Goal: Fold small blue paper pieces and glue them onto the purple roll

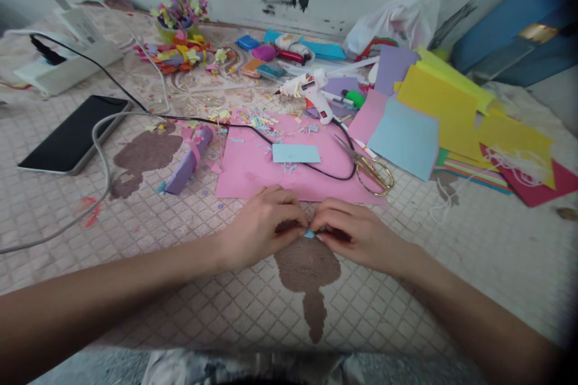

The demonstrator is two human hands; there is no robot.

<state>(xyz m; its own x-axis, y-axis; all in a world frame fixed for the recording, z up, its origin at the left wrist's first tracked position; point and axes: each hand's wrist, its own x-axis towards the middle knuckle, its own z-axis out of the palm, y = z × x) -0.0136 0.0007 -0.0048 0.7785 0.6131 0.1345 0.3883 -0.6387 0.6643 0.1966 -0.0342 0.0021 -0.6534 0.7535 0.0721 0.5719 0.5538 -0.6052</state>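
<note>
Between the fingertips of both hands is a small piece of light blue paper [309, 233], mostly hidden by the fingers. My left hand [266, 222] pinches it from the left and my right hand [361, 231] from the right, the two thumbs close together. Just beyond the hands lies a pink sheet [253, 174] with a light blue paper strip [295, 153] on it and tiny paper clippings [262, 123]. Gold-handled scissors [372, 171] rest on the sheet's right side. A black cord crosses the sheet from the white glue gun [313, 93] behind it.
At left are a phone [74, 135], a power strip [67, 66] and loose cables. A purple paper roll [189, 159] lies nearer. Behind stand a cup of paper flowers [178, 18] and small colored packets [264, 60]. Colored paper sheets [438, 108] and white string [519, 165] are at right.
</note>
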